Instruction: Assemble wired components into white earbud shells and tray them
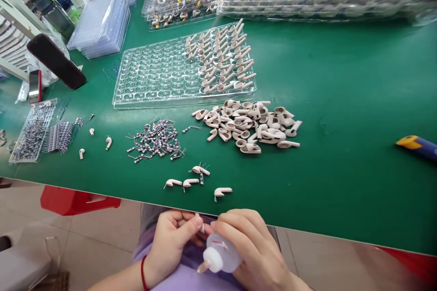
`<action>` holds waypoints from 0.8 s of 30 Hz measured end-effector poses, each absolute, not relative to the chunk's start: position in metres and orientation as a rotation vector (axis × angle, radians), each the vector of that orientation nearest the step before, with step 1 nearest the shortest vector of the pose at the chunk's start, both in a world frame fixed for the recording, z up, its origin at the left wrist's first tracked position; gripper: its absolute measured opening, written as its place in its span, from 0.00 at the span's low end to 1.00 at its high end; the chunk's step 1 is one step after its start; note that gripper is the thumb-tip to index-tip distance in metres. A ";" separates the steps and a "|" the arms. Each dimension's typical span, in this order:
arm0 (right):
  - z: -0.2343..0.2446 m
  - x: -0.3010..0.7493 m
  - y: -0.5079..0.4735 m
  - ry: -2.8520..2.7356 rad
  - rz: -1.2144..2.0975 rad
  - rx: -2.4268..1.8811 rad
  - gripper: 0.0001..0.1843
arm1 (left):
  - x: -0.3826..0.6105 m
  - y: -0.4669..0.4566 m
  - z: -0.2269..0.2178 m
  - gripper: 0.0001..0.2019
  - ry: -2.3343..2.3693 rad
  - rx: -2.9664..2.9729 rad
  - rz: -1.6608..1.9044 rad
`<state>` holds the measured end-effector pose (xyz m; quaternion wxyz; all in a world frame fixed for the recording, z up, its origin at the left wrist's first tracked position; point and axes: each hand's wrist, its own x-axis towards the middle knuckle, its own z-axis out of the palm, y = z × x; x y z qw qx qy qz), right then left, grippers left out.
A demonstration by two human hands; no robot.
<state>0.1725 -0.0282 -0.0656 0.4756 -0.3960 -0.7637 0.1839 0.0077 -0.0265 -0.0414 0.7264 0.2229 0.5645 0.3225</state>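
1. Left hand [170, 241] is nearly closed; thumb and index finger pinch one small pale shell [202, 227] over the lap [177, 277], just beside the near edge of the table [341, 168].
2. Its long axis is close to upright in the view, leaning slightly; which end is the stem, I cannot tell.
3. Right hand [254, 241] is curled around a translucent bottle [227, 250]. The nozzle [204, 267] points down and leftward, away from the shell.
4. One clear tray [150, 72] carries pale shells in its right-hand part, with stems pointing to the upper right.
5. Behind, another tray [183, 21] holds pale parts with yellow bits; the wide tray stack [307, 14] beside it contains pale pieces.
6. At far left, a small tray [23, 161] contains dark wired parts.
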 end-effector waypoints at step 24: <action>-0.049 0.198 -0.014 -1.750 0.717 -1.053 0.10 | -0.010 -0.023 -0.026 0.07 1.363 1.000 0.762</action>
